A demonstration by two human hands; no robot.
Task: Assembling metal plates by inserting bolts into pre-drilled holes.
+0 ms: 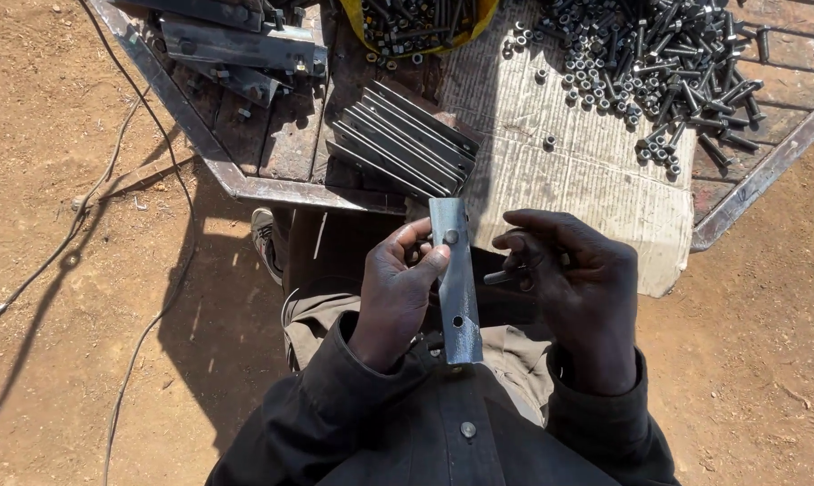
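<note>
My left hand point(398, 288) grips a short grey steel angle bar point(456, 297) with two holes, held upright over my lap. A bolt head point(451, 237) shows in its upper hole, under my thumb. My right hand point(573, 279) is just right of the bar, fingers curled around a small dark bolt point(501, 275) and other small hardware I cannot make out. A row of similar angle bars point(407, 139) leans on the metal table in front of me. A heap of dark bolts and nuts point(659, 63) lies at the table's far right.
The rusty metal table point(272, 189) has a raised rim and a sheet of cardboard point(569, 171) on it. Longer steel pieces point(236, 45) lie at its back left, with a yellow container of bolts point(416, 22) behind. Cables point(146, 270) run over the dirt at left.
</note>
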